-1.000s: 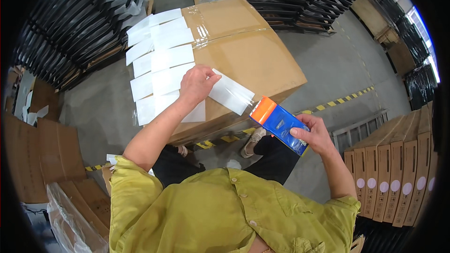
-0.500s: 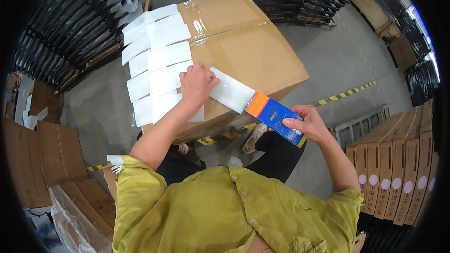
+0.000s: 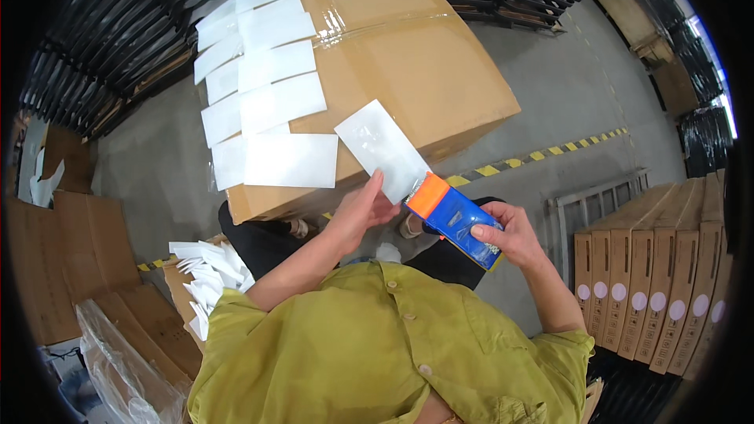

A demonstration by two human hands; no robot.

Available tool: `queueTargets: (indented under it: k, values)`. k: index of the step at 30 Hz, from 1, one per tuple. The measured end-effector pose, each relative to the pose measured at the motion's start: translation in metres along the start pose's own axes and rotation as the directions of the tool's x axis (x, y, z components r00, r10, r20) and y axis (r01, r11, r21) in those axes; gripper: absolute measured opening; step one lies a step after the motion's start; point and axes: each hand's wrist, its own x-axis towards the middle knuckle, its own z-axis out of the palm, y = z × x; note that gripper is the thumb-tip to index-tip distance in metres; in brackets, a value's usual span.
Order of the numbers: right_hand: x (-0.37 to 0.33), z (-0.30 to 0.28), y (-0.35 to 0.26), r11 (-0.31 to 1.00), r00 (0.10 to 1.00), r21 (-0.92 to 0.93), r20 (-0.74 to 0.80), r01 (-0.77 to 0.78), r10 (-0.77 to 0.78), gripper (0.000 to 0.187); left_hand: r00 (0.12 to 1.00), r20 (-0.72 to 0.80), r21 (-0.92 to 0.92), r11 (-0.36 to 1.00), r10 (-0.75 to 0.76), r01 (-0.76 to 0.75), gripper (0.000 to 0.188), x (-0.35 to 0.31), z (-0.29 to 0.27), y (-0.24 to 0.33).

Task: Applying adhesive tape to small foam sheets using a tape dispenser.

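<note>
a heap of white pieces lies at the left. overlapping white sheets cover the left part of a big brown carton. the left hand has a finger at the lower edge of a single white sheet; whether it pinches is hard to tell. that sheet, slanting across the carton's near edge, meets the orange end of a blue tape dispenser, grasped by the right hand, thumb on top.

tape dispenser: blue body, orange toothed end | pose: slanted, orange end forward-left, in right hand | white sheet: thin, rectangular, slanted same way, near end at dispenser's orange end
</note>
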Motion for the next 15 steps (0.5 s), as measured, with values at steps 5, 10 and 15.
queueTargets:
  k: [5,10,15]
  values:
    - [-0.022,0.012,0.016,0.999,0.999,0.04,-0.043,-0.005,0.006,0.037,0.973,-0.038,-0.059,0.971,0.229,-0.231,0.042,0.024,0.026,-0.008]
    - [-0.046,0.031,0.031,0.978,0.975,0.138,-0.176,0.158,-0.133,0.035,0.943,-0.05,-0.135,0.933,0.328,-0.332,0.033,0.014,0.047,0.017]
    - [-0.066,0.039,0.032,0.955,0.944,0.12,-0.227,0.271,-0.239,0.037,0.94,-0.057,-0.171,0.924,0.337,-0.342,0.031,0.012,0.049,0.037]
